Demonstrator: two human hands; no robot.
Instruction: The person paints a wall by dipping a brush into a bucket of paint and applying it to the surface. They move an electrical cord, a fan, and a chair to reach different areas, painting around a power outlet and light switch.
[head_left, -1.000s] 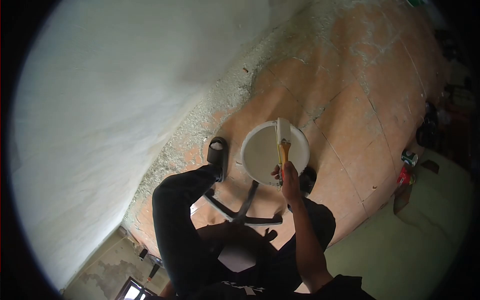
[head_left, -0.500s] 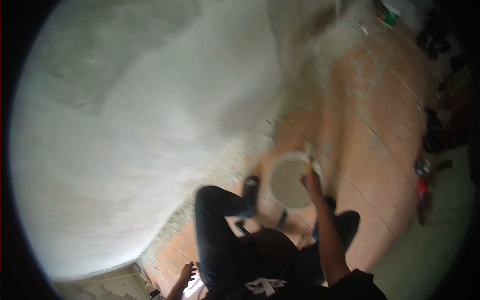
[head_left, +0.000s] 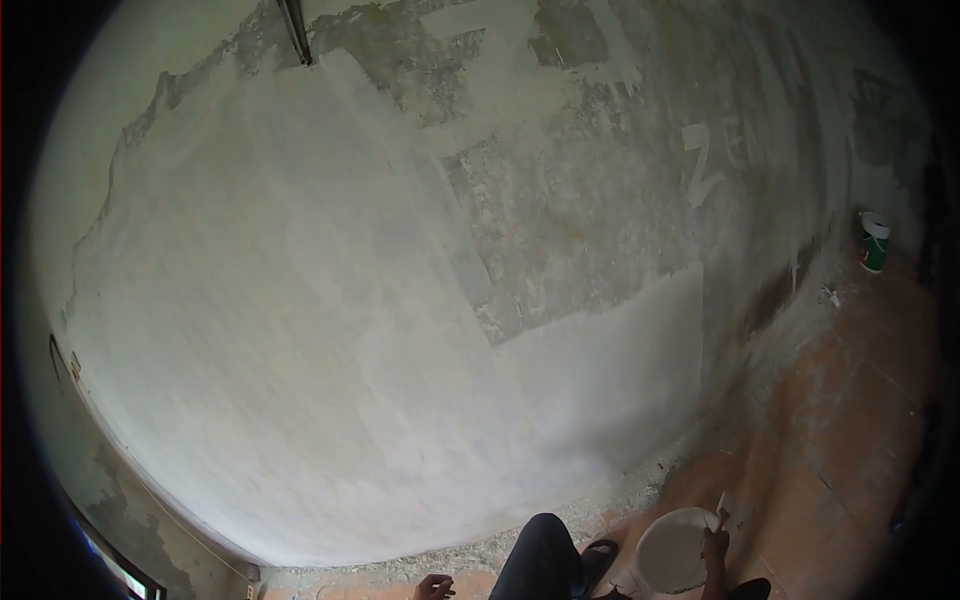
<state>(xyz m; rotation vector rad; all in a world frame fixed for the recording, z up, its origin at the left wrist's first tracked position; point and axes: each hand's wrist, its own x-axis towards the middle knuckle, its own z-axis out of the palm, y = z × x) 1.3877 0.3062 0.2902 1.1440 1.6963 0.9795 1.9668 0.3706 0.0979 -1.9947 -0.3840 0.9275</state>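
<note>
At the bottom of the view my left hand (head_left: 434, 587) hangs low over the floor near the wall's base, its fingers curled; whether it holds anything is too small to tell. My right hand (head_left: 715, 541) grips a small tool (head_left: 723, 503) with a pale end, at the right rim of a round white bucket (head_left: 641, 548). Greyish-white material (head_left: 672, 555) lies inside the bucket. Before me stands a large wall (head_left: 330, 330), partly covered with smooth pale plaster, with rougher grey patches at its upper middle.
A green and white container (head_left: 874, 243) stands at the far right near the wall. Crumbled debris (head_left: 480, 553) runs along the wall's base. The reddish floor (head_left: 820, 470) stretches to the right. My bent knee (head_left: 541, 560) is left of the bucket.
The view has tilted up, so more of the wall shows and the bucket and both hands sit lower in the picture. The right hand remains at the bucket's rim with the tool.
</note>
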